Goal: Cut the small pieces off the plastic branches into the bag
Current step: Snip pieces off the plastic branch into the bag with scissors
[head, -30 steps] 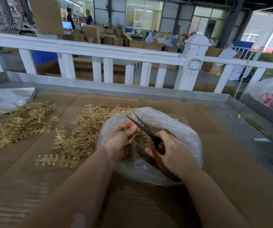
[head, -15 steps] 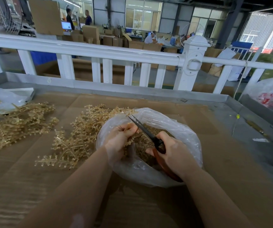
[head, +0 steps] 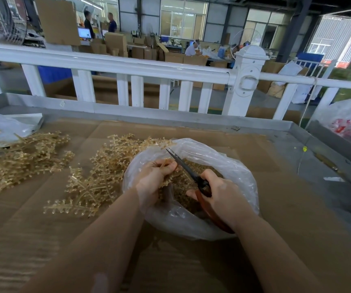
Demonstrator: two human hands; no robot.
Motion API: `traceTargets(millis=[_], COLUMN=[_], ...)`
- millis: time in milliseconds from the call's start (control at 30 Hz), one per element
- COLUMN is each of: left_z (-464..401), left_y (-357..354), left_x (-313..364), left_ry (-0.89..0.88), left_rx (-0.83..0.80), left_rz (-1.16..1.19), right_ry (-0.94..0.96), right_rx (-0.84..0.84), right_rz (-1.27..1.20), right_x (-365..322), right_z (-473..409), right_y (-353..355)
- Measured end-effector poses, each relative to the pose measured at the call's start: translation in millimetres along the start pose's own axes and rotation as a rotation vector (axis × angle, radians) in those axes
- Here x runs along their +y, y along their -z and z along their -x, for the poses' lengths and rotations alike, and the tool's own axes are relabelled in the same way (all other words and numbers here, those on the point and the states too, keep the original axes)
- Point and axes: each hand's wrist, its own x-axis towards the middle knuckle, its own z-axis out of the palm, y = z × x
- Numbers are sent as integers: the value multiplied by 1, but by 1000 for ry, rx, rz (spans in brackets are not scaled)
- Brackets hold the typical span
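Little has shifted: left hand [head: 153, 176] still pinches a plastic branch [head: 168, 175] over the bag [head: 233, 166], right hand [head: 223, 195] gripping scissors [head: 183, 163]; blades near fingertips risk a nick.

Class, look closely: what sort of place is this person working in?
Probably a factory packing floor: stacked cardboard boxes behind the white railing, and piles of plastic branches on a cardboard-covered worktable.
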Motion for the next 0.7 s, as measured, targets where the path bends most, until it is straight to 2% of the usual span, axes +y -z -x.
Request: traceTargets(millis=[300, 500, 600, 700], left_z=[3, 5, 6, 10], left_y=[-5, -1, 3, 7], left_x=[-2, -7, -10, -14], left_ry=[-29, -18, -74, -158], left_rx=[-17, -36, -91, -138], left_rz=[-46, -2, 6, -100], right_ry=[-13, -99, -125, -154], right_rx=[39, 207, 241, 233], right_rz=[-5, -237, -271, -309], right_x=[6, 1, -4, -7], right_z=[1, -4, -9, -12], right_y=[-1, -2, -2, -3])
